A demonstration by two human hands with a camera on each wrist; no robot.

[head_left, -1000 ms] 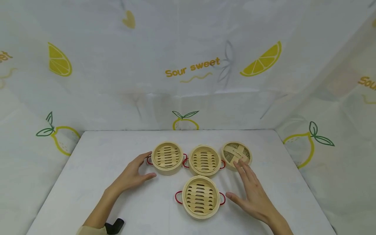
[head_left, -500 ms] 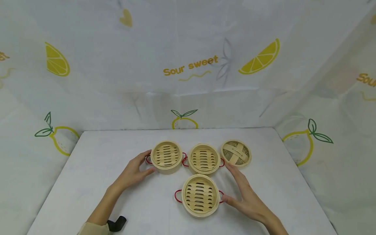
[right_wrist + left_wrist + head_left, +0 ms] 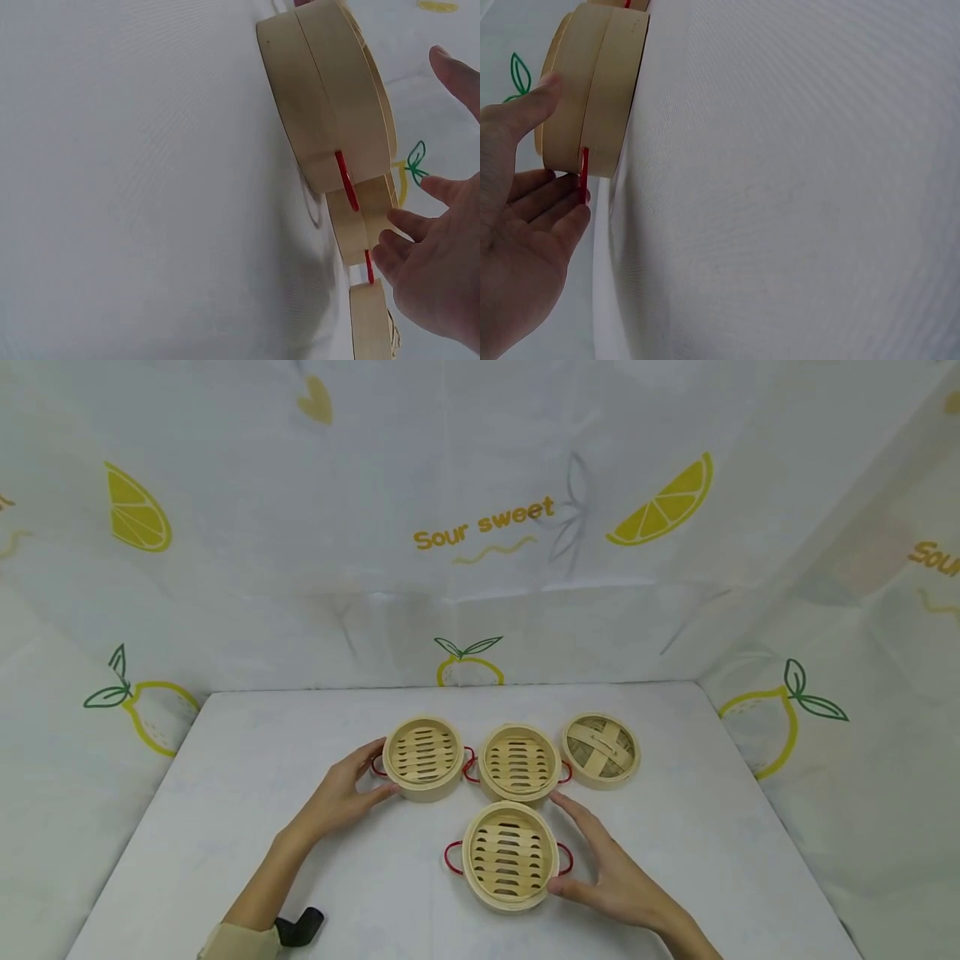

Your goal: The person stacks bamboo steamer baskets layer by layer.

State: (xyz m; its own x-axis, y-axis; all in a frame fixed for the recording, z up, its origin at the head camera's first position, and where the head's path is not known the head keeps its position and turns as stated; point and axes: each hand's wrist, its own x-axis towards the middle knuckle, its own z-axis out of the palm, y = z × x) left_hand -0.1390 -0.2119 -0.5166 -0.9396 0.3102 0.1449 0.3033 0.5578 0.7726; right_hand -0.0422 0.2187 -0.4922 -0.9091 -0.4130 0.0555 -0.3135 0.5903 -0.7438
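On the white table stand bamboo steamer baskets with slatted tops and red side handles. My left hand (image 3: 347, 791) is at the left steamer basket (image 3: 425, 752), thumb at its front wall and fingers by its red handle (image 3: 584, 172); the fingers look loosely bent. My right hand (image 3: 609, 870) reaches beside the front steamer basket (image 3: 510, 857), thumb near its right side, forefinger towards the middle steamer basket (image 3: 519, 763). In the right wrist view the right hand's fingers are spread, with nothing gripped. Whether its thumb touches the front basket cannot be told.
A round woven bamboo lid (image 3: 601, 748) lies at the back right, beside the middle basket. A black object (image 3: 300, 927) is by the left forearm. White cloth with lemon prints (image 3: 468, 664) hangs behind the table (image 3: 255, 760).
My right hand has moved left from over the woven lid to the front basket's right side. My left thumb has come closer to the left basket. The baskets keep their arrangement.
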